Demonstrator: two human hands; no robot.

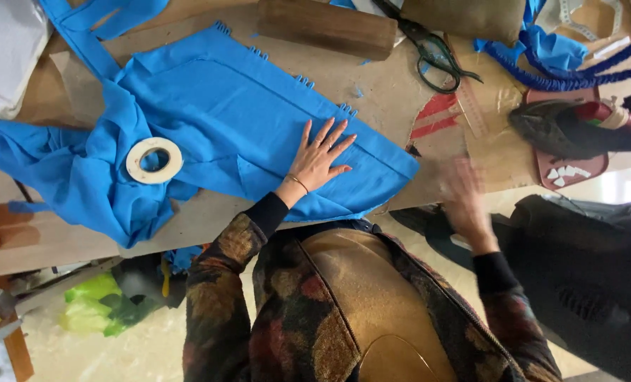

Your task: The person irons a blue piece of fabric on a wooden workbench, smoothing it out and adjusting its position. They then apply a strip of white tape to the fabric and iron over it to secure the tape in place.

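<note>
Near the middle of the frame, the left hand (317, 159) lies flat with fingers spread, pressing on the blue fabric (223, 120) that covers the left and centre of the worktable (393, 88). Right of it, the right hand (465, 201) is blurred at the table edge; its grip cannot be told. A tape roll (154, 160) rests on the fabric at centre left, and scissors (429, 46) lie at upper right.

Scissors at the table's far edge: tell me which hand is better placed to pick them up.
Right, probably. The right hand is free, blurred, over the table's near edge, roughly below the scissors. The left hand lies flat, fingers spread, on the blue fabric, farther to the side.
</note>
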